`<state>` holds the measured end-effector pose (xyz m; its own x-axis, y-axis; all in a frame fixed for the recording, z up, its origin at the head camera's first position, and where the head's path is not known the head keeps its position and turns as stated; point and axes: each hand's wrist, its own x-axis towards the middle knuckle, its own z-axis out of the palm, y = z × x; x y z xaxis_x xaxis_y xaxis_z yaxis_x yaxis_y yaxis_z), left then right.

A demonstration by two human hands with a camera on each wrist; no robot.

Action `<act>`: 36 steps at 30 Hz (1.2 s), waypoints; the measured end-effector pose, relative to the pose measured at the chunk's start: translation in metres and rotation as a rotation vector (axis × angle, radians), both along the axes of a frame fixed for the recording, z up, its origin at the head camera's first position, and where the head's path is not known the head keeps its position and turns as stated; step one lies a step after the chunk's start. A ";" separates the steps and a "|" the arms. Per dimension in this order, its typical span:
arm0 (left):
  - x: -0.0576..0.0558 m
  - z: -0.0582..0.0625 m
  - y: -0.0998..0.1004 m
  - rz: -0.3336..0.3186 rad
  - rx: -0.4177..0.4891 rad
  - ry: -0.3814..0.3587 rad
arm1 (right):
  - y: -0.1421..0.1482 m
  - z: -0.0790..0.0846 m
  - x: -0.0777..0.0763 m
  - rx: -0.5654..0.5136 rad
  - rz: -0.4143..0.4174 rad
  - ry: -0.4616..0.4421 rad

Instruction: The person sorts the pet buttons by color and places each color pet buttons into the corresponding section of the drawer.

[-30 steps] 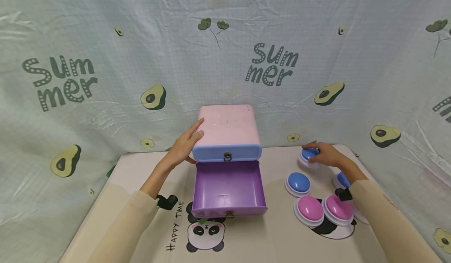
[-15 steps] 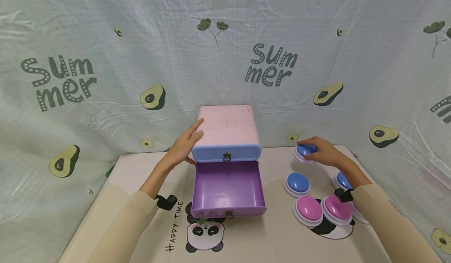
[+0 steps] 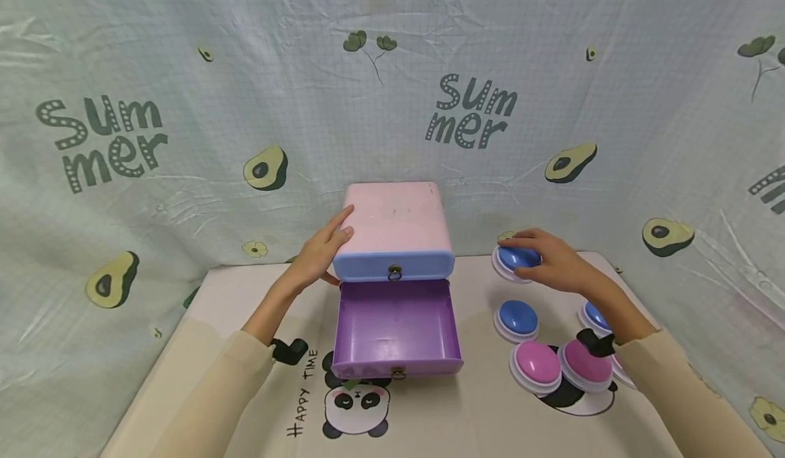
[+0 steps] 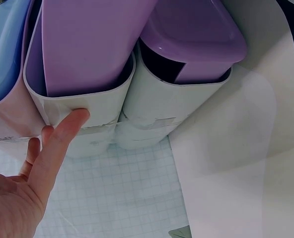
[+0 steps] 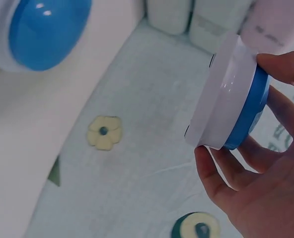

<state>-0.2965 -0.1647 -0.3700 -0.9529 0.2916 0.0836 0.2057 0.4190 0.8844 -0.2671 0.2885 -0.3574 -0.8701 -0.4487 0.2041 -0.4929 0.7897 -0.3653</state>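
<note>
A small drawer cabinet (image 3: 395, 216) with a pink top stands against the back curtain. Below its shut blue drawer (image 3: 362, 267), a purple drawer (image 3: 398, 322) is pulled out with nothing in it. My left hand (image 3: 314, 257) rests on the cabinet's left side, fingers extended; in the left wrist view a fingertip touches the white casing (image 4: 100, 106). My right hand (image 3: 555, 264) grips a round push button (image 5: 229, 94) with a blue dome and white base, thumb and fingers around its edge. It is lifted off the table, to the right of the cabinet.
Another blue push button (image 3: 518, 317) sits on the table right of the open drawer. A further blue one (image 3: 593, 315) lies partly behind my right wrist. Nearer are pink push buttons (image 3: 537, 362), one partly hidden by the sleeve. Another purple drawer (image 4: 196, 29) shows in the left wrist view.
My right hand has lifted the blue push button from the table's back right and carried it left, toward the cabinet. The left hand has stayed on the cabinet.
</note>
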 end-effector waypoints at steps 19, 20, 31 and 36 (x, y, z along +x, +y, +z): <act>0.000 0.000 0.000 -0.002 -0.004 0.007 | -0.048 0.027 0.046 -0.026 0.207 0.129; 0.000 0.000 -0.001 -0.003 -0.004 0.010 | -0.051 0.027 0.049 -0.025 0.218 0.130; 0.001 0.000 -0.001 -0.008 0.011 0.015 | -0.082 0.031 0.077 0.012 0.347 0.141; 0.000 0.000 0.000 -0.010 0.014 0.013 | -0.101 0.028 0.079 0.030 0.393 0.122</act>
<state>-0.2964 -0.1649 -0.3703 -0.9488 0.2995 0.1002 0.2214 0.4046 0.8873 -0.1885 0.1873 -0.3289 -0.6017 -0.7492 0.2768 -0.7972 0.5425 -0.2647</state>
